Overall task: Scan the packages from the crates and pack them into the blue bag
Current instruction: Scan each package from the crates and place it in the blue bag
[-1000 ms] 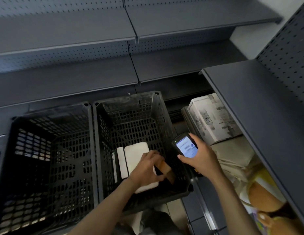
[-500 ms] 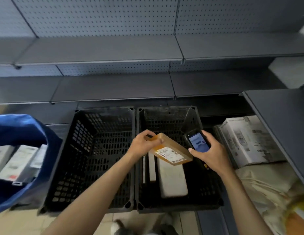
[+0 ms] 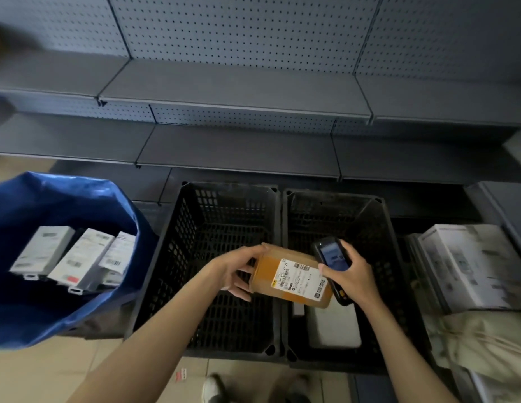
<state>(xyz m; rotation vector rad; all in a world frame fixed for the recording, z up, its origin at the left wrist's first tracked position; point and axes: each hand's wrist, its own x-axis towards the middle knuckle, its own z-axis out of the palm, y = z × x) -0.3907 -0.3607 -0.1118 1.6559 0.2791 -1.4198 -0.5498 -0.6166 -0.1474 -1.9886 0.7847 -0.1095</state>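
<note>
The grey shelving (image 3: 239, 91) runs behind the right crate (image 3: 332, 191) and is the largest thing here. The blue bag (image 3: 49, 193) stands open well to the left of the right crate, with several white packages (image 3: 79, 257) already upright inside it. The left crate (image 3: 230, 186) touches the right crate on its left side. A white carton (image 3: 469, 266) lies just to the right of the right crate. On the floor of the right crate lies a flat white package (image 3: 335, 327).

The brown package (image 3: 291, 274) is held in the air above the left part of the right crate, tilted, with its printed label facing up. The left hand (image 3: 236, 269) grips its left end, thumb on top and fingers curled underneath. The right hand (image 3: 352, 277) is wrapped around the scanner (image 3: 332, 257), above the middle of the right crate and touching the right end of the package; the thumb lies beside the screen.

I judge that this package is a stiff cardboard box and rather light, since one hand carries it by the end. The tape may be a little slippery, so a hold across the short end, clear of the label, seems best. Dropping it into the bag should do no harm, though I cannot tell what it contains.
</note>
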